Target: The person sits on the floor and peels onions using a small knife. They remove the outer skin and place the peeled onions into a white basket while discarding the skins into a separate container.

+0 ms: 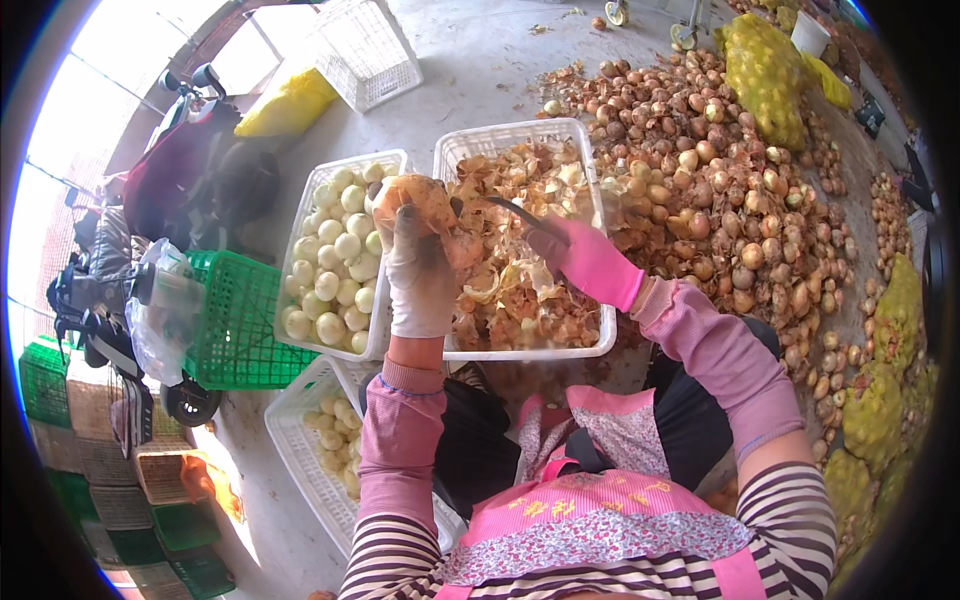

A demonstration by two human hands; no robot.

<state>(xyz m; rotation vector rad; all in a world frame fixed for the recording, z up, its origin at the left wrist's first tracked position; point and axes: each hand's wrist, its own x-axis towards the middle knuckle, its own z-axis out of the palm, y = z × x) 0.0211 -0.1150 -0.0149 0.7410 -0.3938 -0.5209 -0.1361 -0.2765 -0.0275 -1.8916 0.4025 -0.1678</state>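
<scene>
My left hand [422,277], in a whitish glove with dark stains, grips a brown onion [411,196] with loose skin hanging from it. My right hand [589,261], in a bright pink glove, is closed around the handle of a small knife [517,210]. The dark blade points left towards the onion and stands apart from it. Below both hands is a white plastic crate [609,326] filled with dry onion skins [517,285]. Left of it, another white crate [279,330] holds many peeled onions [328,259].
A large heap of unpeeled onions [739,217] spreads to the right, with yellow mesh sacks [769,82] around it. A third white crate [300,442] with peeled onions stands lower left. A green crate [232,322] and a scooter [112,330] are at the left.
</scene>
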